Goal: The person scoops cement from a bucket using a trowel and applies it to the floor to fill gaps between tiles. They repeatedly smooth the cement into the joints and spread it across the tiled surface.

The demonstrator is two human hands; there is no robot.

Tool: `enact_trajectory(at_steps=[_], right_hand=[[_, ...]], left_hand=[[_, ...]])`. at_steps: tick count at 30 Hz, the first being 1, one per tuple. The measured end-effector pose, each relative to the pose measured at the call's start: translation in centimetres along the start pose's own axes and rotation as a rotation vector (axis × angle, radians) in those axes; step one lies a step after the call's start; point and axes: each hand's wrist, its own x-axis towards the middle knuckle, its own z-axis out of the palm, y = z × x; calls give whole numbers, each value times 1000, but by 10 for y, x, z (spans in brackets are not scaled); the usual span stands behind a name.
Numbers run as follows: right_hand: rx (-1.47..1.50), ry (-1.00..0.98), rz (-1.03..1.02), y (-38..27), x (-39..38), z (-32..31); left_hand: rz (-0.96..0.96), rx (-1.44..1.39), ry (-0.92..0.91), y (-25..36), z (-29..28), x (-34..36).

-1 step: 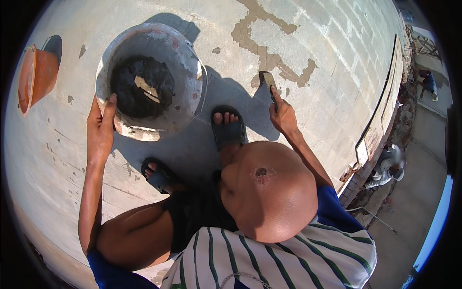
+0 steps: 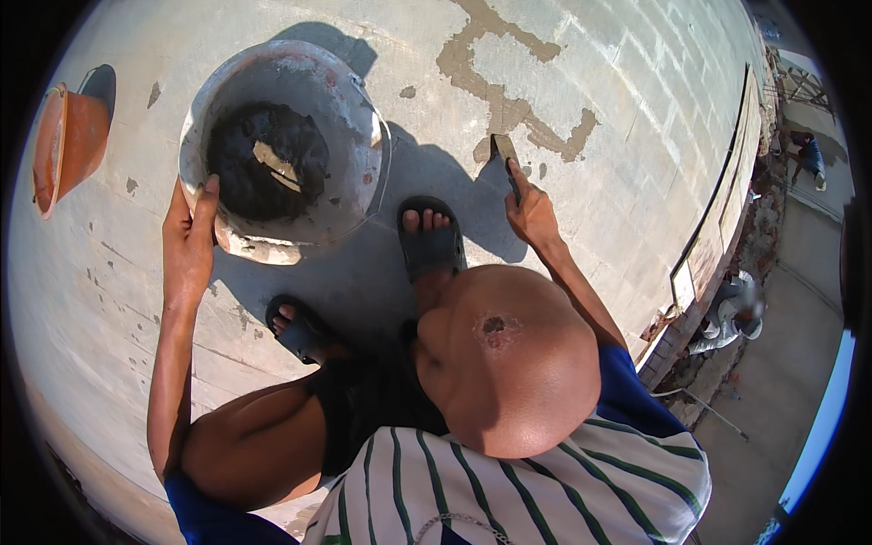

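Note:
My left hand (image 2: 193, 227) is closed on the near left rim of a worn, whitish bucket (image 2: 354, 173), its thumb over the edge. Dark wet mortar (image 2: 238, 154) lies in the bottom of the bucket, with a pale, flat piece (image 2: 275, 163) on top of it. My right hand (image 2: 534, 218) is wrapped round the handle of a narrow, flat-bladed putty knife (image 2: 502, 148). Its blade points away from me, at the edge of a darker, damp-looking mortar smear (image 2: 513, 113) on the pale block surface. Whether the blade touches that surface, I cannot tell.
An orange bucket (image 2: 80, 150) lies tipped at the far left. My sandalled feet (image 2: 429, 238) are between the bucket and the putty knife. Beyond the slab's right edge (image 2: 713, 213) there is rubble (image 2: 763, 227), with one person (image 2: 734, 313) lower down and another (image 2: 807, 159) farther off.
The putty knife's blade has tilted slightly in my right hand. My left hand stays on the bucket rim; the rest looks the same.

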Motion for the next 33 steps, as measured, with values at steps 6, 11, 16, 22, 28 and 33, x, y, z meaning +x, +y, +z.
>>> enact_trajectory(at_steps=[6, 11, 16, 22, 28, 33], right_hand=[[-123, -275, 236, -40, -32, 35], [-88, -213, 113, -30, -55, 27], [-154, -70, 53, -12, -50, 40], [228, -412, -169, -58, -22, -33], [42, -562, -683, -186, 39, -67], [-146, -667, -909, -229, 60, -17]], left_hand=[[-72, -20, -23, -5, -1, -4], [69, -59, 36, -10, -3, 0], [43, -59, 45, -5, 4, 1], [108, 106, -16, 7, 7, 5], [147, 205, -144, 26, -2, 3], [324, 242, -157, 32, -2, 8]])
